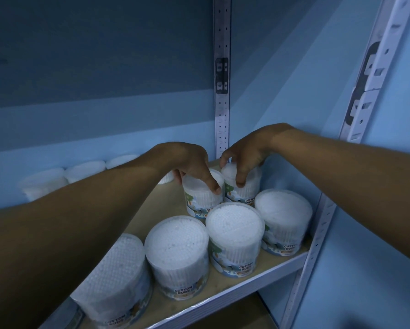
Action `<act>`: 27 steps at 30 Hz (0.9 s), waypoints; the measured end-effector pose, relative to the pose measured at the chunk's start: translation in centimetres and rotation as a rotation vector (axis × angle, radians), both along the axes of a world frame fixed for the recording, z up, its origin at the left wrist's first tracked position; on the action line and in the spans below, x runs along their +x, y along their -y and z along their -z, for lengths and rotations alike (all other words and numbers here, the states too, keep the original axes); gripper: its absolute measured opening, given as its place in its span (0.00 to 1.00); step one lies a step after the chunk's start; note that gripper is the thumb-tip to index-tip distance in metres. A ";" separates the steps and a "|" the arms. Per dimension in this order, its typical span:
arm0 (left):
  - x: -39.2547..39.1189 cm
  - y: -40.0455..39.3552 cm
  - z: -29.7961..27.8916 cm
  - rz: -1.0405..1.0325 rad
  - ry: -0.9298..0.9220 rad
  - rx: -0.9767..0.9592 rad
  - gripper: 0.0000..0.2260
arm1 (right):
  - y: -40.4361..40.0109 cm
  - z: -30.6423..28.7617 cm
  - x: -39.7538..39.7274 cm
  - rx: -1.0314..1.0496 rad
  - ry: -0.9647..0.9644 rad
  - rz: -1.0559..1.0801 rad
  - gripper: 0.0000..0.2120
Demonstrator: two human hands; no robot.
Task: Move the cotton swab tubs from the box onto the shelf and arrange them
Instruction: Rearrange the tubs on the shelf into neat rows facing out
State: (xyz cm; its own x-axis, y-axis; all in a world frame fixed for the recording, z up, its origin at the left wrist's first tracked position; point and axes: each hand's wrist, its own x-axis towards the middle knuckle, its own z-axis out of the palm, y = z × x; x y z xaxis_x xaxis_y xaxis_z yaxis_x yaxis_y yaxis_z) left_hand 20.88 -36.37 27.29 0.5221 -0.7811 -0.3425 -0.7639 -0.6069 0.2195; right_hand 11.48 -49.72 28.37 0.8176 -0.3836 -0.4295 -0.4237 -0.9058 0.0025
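Several clear round tubs of white cotton swabs stand on a wooden shelf (175, 203). My left hand (189, 162) grips the top of one tub (202, 198) in the second row, thumb on its rim. Beside it, my right hand (244, 153) grips the lid of the neighbouring tub (243, 188), near the back right corner. In front stand a row of tubs: one at the right (283, 217), one in the middle (234, 236), one further left (176, 252) and one at the front left (113, 276). The box is out of view.
More tubs line the back wall at the left (85, 169), partly hidden by my left arm. White perforated uprights stand at the back (221, 91) and the front right (375, 86). A blue wall closes the right side. A lower shelf (237, 314) shows beneath.
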 end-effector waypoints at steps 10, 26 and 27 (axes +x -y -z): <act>-1.4 0.0 -0.2 0.012 0.003 0.016 0.38 | 0.2 -0.1 -1.2 -0.001 -0.033 -0.010 0.39; -2.8 -0.2 -0.3 0.008 0.030 0.069 0.42 | -0.5 -0.2 -2.5 0.029 -0.038 0.023 0.39; -2.9 -0.3 -0.3 0.009 0.030 0.069 0.42 | -0.5 -0.2 -2.5 0.032 -0.040 0.025 0.40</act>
